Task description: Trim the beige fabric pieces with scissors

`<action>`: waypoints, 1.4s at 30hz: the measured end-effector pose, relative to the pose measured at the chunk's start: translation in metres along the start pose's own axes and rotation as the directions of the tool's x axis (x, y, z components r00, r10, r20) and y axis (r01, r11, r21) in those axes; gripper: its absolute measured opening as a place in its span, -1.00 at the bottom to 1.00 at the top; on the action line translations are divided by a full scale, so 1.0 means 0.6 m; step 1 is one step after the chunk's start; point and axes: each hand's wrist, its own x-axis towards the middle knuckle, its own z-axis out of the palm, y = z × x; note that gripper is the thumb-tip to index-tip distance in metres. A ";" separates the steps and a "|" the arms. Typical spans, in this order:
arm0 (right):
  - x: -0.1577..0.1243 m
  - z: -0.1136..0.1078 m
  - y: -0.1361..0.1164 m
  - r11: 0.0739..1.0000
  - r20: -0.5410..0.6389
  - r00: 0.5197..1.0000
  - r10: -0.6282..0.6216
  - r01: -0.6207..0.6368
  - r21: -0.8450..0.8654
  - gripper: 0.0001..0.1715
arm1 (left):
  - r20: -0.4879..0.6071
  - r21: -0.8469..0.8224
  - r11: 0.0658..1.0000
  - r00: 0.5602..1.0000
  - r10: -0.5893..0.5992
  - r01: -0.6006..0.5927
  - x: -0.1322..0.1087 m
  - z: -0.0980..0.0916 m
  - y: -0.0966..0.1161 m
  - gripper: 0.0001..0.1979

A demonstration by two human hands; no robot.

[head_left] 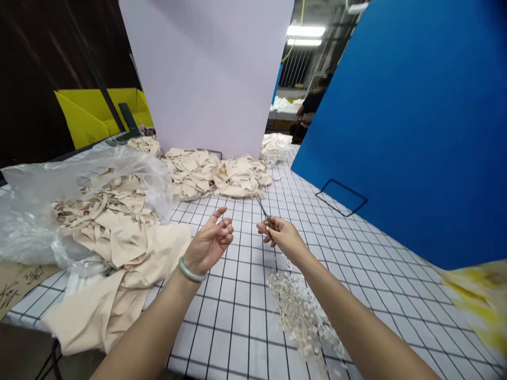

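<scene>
Palm up and fingers loosely curled, my left hand (212, 237) is raised over the table with nothing in it. A pale green bangle (191, 270) circles that wrist. My right hand (283, 237) grips a pair of small scissors (263, 210), whose blades point forward and a little left. Beige fabric pieces (114, 237) spill from a clear plastic bag (24, 221) at the left, some hanging over the front edge. Farther back lie heaps of similar beige pieces (241, 177). Small pale scraps (295, 311) form a pile below my right forearm.
The table has a white cloth with a black grid (225, 316). A pale lilac board (214, 79) stands behind the heaps; a large blue board (415, 132) stands at the right. A yellow bin (89, 116) is back left. A person (312, 103) is in the background.
</scene>
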 end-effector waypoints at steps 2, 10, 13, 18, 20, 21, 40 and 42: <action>-0.054 0.002 0.013 0.991 0.080 0.996 0.030 -0.040 0.129 -0.50 | 0.082 -0.373 0.914 0.986 -0.142 0.163 -0.042 0.013 -0.001 -0.51; -0.183 0.021 0.045 0.861 0.209 0.978 -0.011 -0.097 0.499 -0.55 | 0.239 -0.556 0.753 0.935 -0.261 0.352 -0.110 0.067 -0.005 -0.45; -0.215 0.025 0.052 0.872 0.197 0.980 -0.013 -0.086 0.483 -0.54 | 0.263 -0.508 0.789 0.935 -0.240 0.345 -0.132 0.078 -0.014 -0.38; -0.268 0.041 0.044 0.857 -0.022 0.997 -0.070 0.071 0.511 -0.57 | 0.284 -0.500 0.794 0.932 -0.226 0.345 -0.171 0.098 -0.031 -0.41; -0.284 0.047 0.038 0.858 -0.141 0.984 -0.110 0.165 0.487 -0.60 | 0.245 -0.488 0.820 0.949 -0.199 0.298 -0.185 0.106 -0.037 -0.49; -0.291 0.049 0.036 0.868 -0.177 0.977 -0.117 0.187 0.461 -0.63 | 0.207 -0.448 0.860 0.964 -0.166 0.244 -0.191 0.109 -0.040 -0.54; -0.335 -0.012 0.056 0.872 0.250 0.967 -0.056 -0.074 0.484 -0.68 | 0.933 0.280 0.073 0.289 0.215 -0.957 -0.250 0.056 0.009 -0.83; -0.338 -0.027 0.055 0.953 0.235 0.968 -0.083 0.008 0.303 -0.64 | 0.932 0.302 0.113 0.318 0.177 -0.947 -0.253 0.056 0.009 -0.77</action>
